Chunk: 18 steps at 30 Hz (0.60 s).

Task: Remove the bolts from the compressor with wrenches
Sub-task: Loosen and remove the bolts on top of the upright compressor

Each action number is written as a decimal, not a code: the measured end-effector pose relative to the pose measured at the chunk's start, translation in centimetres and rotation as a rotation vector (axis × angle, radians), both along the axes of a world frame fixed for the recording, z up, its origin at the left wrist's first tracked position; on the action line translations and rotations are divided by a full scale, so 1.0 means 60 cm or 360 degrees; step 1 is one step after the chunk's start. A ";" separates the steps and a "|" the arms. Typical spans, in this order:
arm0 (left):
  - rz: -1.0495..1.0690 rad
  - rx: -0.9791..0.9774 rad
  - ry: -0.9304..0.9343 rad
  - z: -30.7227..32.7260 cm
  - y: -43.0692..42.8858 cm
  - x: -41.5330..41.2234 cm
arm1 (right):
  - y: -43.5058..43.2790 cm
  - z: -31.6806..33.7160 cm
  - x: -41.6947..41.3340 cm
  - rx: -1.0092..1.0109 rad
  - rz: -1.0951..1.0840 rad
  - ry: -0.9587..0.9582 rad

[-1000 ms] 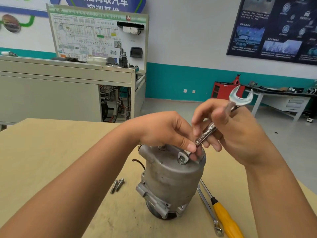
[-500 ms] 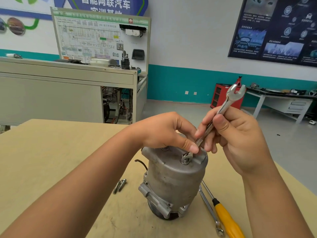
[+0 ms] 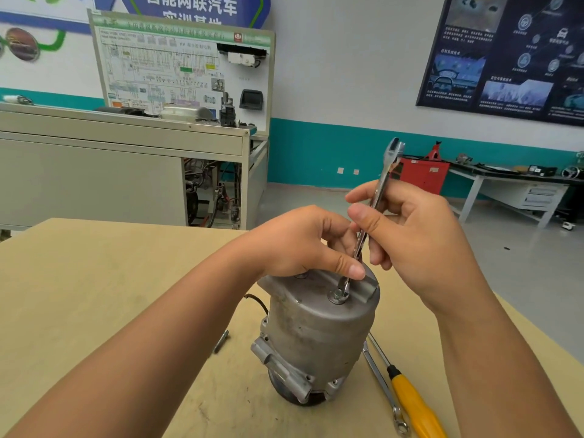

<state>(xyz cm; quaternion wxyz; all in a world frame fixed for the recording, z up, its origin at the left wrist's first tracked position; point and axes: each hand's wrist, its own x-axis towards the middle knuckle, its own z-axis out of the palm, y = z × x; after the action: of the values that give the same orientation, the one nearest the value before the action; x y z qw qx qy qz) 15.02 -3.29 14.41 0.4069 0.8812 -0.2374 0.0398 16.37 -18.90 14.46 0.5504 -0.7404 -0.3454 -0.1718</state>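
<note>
A grey metal compressor [image 3: 319, 339] stands upright on the wooden table [image 3: 94, 295]. On its top face sits a bolt [image 3: 337, 294] with the ring end of a silver wrench [image 3: 377, 197] over it. My right hand [image 3: 410, 229] grips the wrench's shaft, which rises steeply with its open jaw at the top. My left hand [image 3: 303, 245] rests on the compressor's top, its thumb pressing the wrench's lower end near the bolt. A second bolt head [image 3: 300, 275] peeks out from under my left hand.
A loose bolt [image 3: 220, 341] lies on the table left of the compressor. To its right lie a second wrench [image 3: 380, 387] and a yellow-handled screwdriver [image 3: 410, 403]. Behind the table stand a grey training bench [image 3: 126, 172] and a far workbench [image 3: 512, 191].
The wrench's upper end has swung left and become steeper around the bolt, my right hand turning with it. My left hand stays on the compressor's top.
</note>
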 end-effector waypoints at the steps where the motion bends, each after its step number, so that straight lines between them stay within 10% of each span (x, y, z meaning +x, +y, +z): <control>1: 0.0009 -0.0020 -0.0006 -0.001 0.001 0.000 | 0.004 0.001 -0.001 0.0002 -0.0013 -0.0013; 18: -0.0307 -0.0056 -0.0019 0.002 0.016 -0.029 | 0.014 -0.014 -0.033 0.0177 0.0417 0.0086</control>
<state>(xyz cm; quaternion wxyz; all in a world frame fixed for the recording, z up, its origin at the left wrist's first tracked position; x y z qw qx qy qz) 13.29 -2.30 14.51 0.4229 0.8467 -0.3227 0.0098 14.37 -18.08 13.62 0.6174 -0.6617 -0.4142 -0.0973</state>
